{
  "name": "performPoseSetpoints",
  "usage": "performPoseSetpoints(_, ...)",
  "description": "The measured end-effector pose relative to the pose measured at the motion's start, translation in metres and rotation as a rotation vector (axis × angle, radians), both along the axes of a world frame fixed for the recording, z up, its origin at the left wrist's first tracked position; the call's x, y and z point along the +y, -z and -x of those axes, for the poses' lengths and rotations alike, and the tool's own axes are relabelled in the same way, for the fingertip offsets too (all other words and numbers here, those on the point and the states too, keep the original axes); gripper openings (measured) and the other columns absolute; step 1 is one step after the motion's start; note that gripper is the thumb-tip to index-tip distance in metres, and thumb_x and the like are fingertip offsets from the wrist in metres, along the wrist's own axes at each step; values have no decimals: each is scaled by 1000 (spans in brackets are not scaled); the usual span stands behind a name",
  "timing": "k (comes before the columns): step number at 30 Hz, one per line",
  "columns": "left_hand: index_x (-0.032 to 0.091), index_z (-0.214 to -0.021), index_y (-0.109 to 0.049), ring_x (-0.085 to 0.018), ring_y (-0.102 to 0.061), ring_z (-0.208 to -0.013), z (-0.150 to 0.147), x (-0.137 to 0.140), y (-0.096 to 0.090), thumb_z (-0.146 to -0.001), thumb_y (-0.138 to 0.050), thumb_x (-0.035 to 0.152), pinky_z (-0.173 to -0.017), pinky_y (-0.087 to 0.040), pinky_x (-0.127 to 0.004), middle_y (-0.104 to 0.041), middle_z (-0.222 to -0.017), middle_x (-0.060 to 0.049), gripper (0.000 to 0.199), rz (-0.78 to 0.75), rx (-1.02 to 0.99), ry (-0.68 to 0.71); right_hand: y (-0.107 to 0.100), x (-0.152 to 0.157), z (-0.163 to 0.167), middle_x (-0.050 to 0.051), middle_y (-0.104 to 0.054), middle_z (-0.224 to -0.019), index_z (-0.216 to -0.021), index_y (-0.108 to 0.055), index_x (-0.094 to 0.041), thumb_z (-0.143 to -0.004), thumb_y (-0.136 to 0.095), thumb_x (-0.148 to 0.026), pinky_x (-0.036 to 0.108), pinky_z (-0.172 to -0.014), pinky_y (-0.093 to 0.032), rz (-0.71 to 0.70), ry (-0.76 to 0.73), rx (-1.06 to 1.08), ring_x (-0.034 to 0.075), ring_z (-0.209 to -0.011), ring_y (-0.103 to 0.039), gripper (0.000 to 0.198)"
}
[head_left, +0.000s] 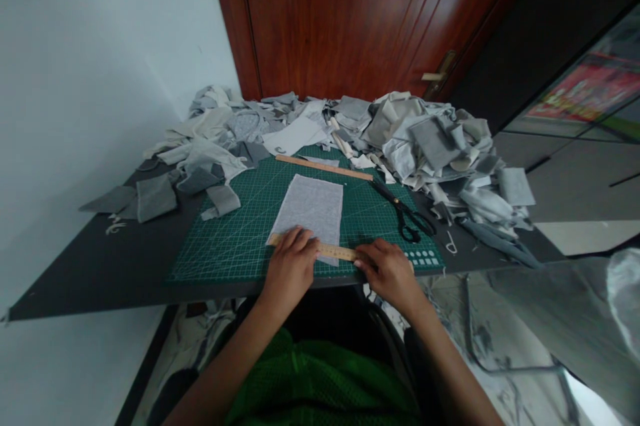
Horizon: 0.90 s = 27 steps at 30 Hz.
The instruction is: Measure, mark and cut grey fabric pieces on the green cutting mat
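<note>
A light grey piece of cloth (312, 205) lies flat on a green cutting mat (227, 243). Across its near end runs a wooden ruler (336, 251). My left hand (294, 258) is bent over the ruler's left part, fingers on its far edge, pressing it onto the cloth. At the ruler's right end, my right hand (387, 269) has its thumb and fingers closed on it, hiding that end. Black scissors (400, 207) lie slightly open on the mat, beyond my right hand. A second wooden ruler (325, 167) rests beyond the cloth's far edge.
Heaps of grey and white cloth scraps (437, 143) cover the back and right of the dark table (90, 273). More scraps (156, 198) lie at the left. A white wall (100, 79) stands left, a wooden door (330, 19) behind, and a plastic bag (565, 306) lower right.
</note>
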State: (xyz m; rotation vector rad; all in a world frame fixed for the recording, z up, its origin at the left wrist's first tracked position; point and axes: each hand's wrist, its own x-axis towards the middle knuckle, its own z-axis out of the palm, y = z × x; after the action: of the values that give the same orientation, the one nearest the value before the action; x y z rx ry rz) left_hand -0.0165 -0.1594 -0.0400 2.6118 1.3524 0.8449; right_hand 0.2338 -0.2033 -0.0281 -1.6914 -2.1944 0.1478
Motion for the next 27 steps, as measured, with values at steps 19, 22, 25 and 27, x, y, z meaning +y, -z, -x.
performPoseSetpoints(19,22,-120,-71,-29,-56,-135,0,-7,0,-96,-59,10,-122,-43,-53,-68,-127,-9,29,14,-1,-25,9,-1,-4,9,-68,-92,-116,-77,-22,-101,-60,-34,38,-75,-45,-46,-24,-2,26,-83,-66,26)
performPoseSetpoints(22,21,-119,-70,-29,-56,-136,0,-7,0,-97,-58,10,-123,-41,-53,-67,-126,-9,27,26,-9,-20,9,-1,-4,9,-68,-93,-117,-77,-22,-101,-60,-34,39,-76,-45,-31,-26,-5,27,-85,-66,26)
performPoseSetpoints(25,21,-118,-69,-28,-54,-136,-1,-7,0,-98,-57,10,-124,-40,-51,-66,-125,-9,25,37,-14,-17,8,-1,-4,9,-68,-92,-117,-77,-22,-101,-60,-32,38,-75,-45,-33,-19,-17,27,-85,-67,25)
performPoseSetpoints(27,21,-116,-68,-28,-53,-135,-1,-7,-2,-98,-56,10,-123,-40,-50,-66,-123,-8,24,44,-13,-10,7,-1,-3,8,-67,-91,-116,-77,-23,-101,-60,-32,37,-74,-45,-44,-16,-24,27,-84,-67,24)
